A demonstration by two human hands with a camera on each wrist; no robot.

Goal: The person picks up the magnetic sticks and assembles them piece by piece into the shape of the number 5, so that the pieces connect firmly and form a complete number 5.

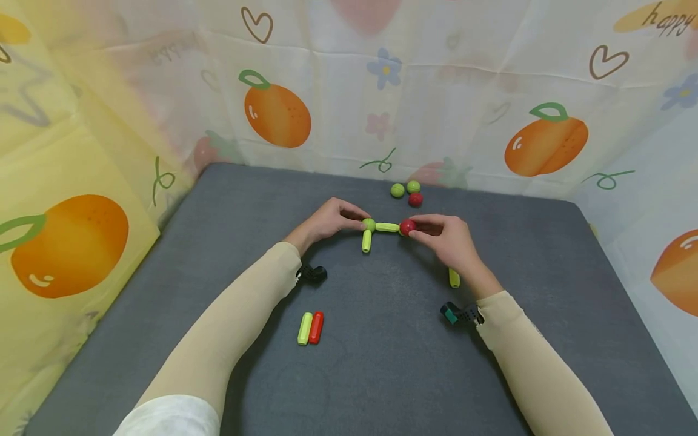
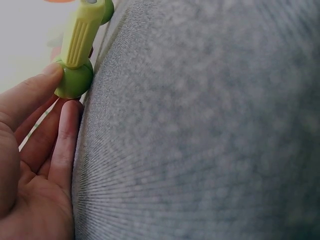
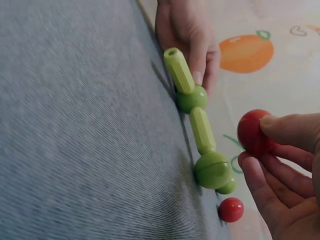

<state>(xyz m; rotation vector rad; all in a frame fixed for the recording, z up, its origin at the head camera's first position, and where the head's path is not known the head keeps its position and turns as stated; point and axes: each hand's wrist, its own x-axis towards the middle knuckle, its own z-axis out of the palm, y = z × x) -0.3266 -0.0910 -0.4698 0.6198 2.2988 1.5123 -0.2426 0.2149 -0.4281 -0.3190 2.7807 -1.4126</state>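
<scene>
My left hand (image 1: 332, 219) pinches a green ball (image 2: 75, 82) between thumb and fingers, low over the dark tabletop. From that ball one yellow-green rod (image 1: 366, 241) points towards me. A second yellow-green rod (image 1: 387, 227) runs right to another green ball (image 3: 212, 170), mostly hidden in the head view. My right hand (image 1: 448, 237) holds a red ball (image 3: 256, 132) between thumb and fingertips. In the right wrist view the red ball is apart from the green end ball.
Two loose green balls (image 1: 397, 191) and a red ball (image 1: 415, 199) lie near the back edge. A yellow-green rod (image 1: 305, 329) and a red rod (image 1: 316, 327) lie side by side at front left. Another yellow-green rod (image 1: 454, 278) lies below my right wrist.
</scene>
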